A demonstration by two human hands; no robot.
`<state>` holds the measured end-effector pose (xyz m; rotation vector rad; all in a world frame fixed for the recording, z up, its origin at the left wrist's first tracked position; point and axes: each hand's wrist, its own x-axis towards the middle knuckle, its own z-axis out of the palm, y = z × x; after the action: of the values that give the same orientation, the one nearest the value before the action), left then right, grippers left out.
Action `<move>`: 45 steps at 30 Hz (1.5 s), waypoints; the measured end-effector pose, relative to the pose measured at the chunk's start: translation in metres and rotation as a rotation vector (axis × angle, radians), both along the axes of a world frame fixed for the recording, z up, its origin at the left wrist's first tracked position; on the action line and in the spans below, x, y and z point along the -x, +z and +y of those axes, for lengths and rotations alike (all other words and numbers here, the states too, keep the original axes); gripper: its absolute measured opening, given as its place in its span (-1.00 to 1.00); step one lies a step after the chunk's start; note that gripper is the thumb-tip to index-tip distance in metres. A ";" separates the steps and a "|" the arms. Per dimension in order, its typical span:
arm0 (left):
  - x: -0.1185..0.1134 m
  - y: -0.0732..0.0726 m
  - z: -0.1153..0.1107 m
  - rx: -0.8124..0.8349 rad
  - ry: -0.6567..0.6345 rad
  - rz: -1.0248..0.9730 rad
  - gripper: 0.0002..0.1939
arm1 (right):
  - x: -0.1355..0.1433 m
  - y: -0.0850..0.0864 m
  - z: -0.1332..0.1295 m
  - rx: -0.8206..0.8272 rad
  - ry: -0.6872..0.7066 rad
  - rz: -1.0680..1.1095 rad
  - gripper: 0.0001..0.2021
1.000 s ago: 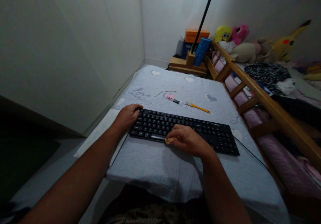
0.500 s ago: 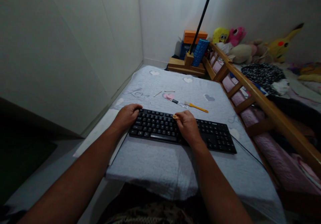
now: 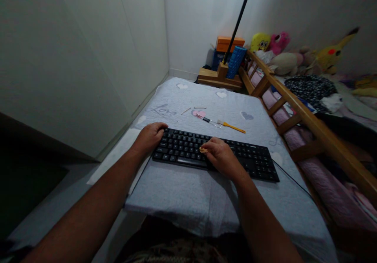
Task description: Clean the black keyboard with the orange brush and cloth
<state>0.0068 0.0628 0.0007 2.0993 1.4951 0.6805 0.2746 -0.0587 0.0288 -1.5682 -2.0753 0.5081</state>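
While the left hand (image 3: 149,137) clasps the left end of the keyboard (image 3: 184,147), fingers curled, presumably to steady it, the right hand (image 3: 220,154) pinches a tan scrap (image 3: 202,150) between closed fingertips at the middle keys; whether it presses on them is unclear. The keyboard lies flat on the cloth (image 3: 182,192), probably for firm support. Beyond it lie a wire tool (image 3: 206,119), a brush (image 3: 234,128) and two sticks (image 3: 200,107), seemingly set apart to leave working room.
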 end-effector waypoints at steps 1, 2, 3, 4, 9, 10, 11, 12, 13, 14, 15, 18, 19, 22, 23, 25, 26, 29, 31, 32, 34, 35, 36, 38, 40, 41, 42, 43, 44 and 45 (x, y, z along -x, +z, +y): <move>0.000 0.000 0.000 -0.001 0.000 0.000 -0.54 | -0.001 0.002 -0.001 0.013 0.017 -0.011 -0.83; 0.000 0.001 -0.001 -0.001 0.001 0.001 -0.54 | -0.002 0.003 -0.002 0.026 0.033 -0.022 -0.83; 0.000 0.001 -0.001 -0.002 0.002 0.003 -0.54 | -0.002 0.005 -0.002 0.038 0.051 -0.031 -0.82; 0.000 0.000 -0.001 -0.003 0.003 0.005 -0.54 | -0.003 0.006 -0.003 0.048 0.070 -0.036 -0.82; 0.001 -0.001 0.000 0.004 0.004 0.015 -0.54 | -0.004 0.006 -0.007 0.075 0.158 -0.024 -0.82; 0.001 -0.001 0.000 0.004 0.003 0.016 -0.54 | -0.003 0.005 -0.008 0.075 0.164 -0.021 -0.82; 0.001 -0.001 0.000 0.002 0.005 0.017 -0.54 | -0.003 0.004 -0.009 0.074 0.168 -0.017 -0.82; 0.001 -0.001 0.000 0.000 0.005 0.019 -0.54 | -0.003 0.003 -0.010 0.070 0.170 -0.012 -0.81; 0.001 -0.001 0.000 -0.002 0.004 0.022 -0.54 | -0.002 0.003 -0.011 0.066 0.174 -0.007 -0.81; 0.001 -0.001 0.000 -0.003 0.002 0.027 -0.54 | -0.002 0.003 -0.012 0.064 0.183 -0.003 -0.81; 0.001 0.000 0.000 -0.004 0.001 0.032 -0.53 | -0.002 0.003 -0.013 0.063 0.195 -0.002 -0.81; 0.001 0.000 0.001 -0.003 0.002 0.039 -0.53 | -0.001 0.005 -0.017 0.072 0.244 -0.014 -0.81; 0.001 0.000 0.001 -0.004 0.003 0.038 -0.54 | -0.001 0.006 -0.017 0.077 0.259 -0.015 -0.81; 0.001 0.000 0.000 -0.008 0.002 0.024 -0.54 | -0.001 0.009 -0.020 0.092 0.286 0.000 -0.81; 0.001 0.000 0.000 -0.006 0.003 0.021 -0.54 | -0.001 0.009 -0.020 0.099 0.293 0.006 -0.81; 0.001 -0.001 0.000 0.000 0.005 0.016 -0.54 | -0.001 0.009 -0.022 0.113 0.311 0.014 -0.81; 0.001 -0.001 0.000 0.003 0.007 0.014 -0.54 | -0.002 0.009 -0.022 0.119 0.323 0.017 -0.81; 0.001 -0.001 0.001 0.004 0.008 0.015 -0.54 | -0.001 0.008 -0.024 0.130 0.359 0.023 -0.83; 0.002 -0.002 0.002 0.002 0.005 0.022 -0.54 | -0.001 0.009 -0.025 0.132 0.376 0.013 -0.85; 0.002 -0.001 0.002 0.002 0.003 0.025 -0.54 | -0.002 0.009 -0.026 0.130 0.382 0.001 -0.86; 0.001 -0.001 0.002 0.002 0.003 0.026 -0.54 | -0.002 0.010 -0.027 0.118 0.389 -0.023 -0.87; 0.001 -0.001 0.001 0.003 0.005 0.027 -0.54 | -0.003 0.011 -0.027 0.108 0.389 -0.023 -0.87; 0.001 -0.001 0.001 0.005 0.006 0.028 -0.54 | -0.003 0.011 -0.027 0.096 0.382 -0.013 -0.86; 0.001 0.000 0.000 0.008 0.009 0.029 -0.54 | -0.005 0.010 -0.025 0.055 0.324 0.036 -0.84; 0.001 0.001 -0.001 0.012 0.009 0.025 -0.54 | -0.008 0.007 -0.021 -0.011 0.201 0.089 -0.83; 0.001 0.001 -0.001 0.014 0.009 0.023 -0.54 | -0.009 0.004 -0.018 -0.047 0.126 0.105 -0.84; 0.001 0.000 0.000 0.014 0.009 0.021 -0.55 | -0.011 0.000 -0.015 -0.079 0.051 0.111 -0.84; 0.001 0.000 0.000 0.015 0.009 0.020 -0.55 | -0.012 -0.003 -0.012 -0.102 -0.012 0.106 -0.84; 0.001 0.000 0.000 0.013 0.009 0.019 -0.56 | -0.013 -0.007 -0.009 -0.115 -0.064 0.093 -0.84; 0.002 -0.001 0.001 0.011 0.010 0.018 -0.56 | -0.014 -0.010 -0.006 -0.118 -0.101 0.076 -0.84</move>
<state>0.0051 0.0635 -0.0001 2.0961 1.5166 0.6578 0.2887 -0.0648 0.0190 -1.5515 -1.9222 0.3951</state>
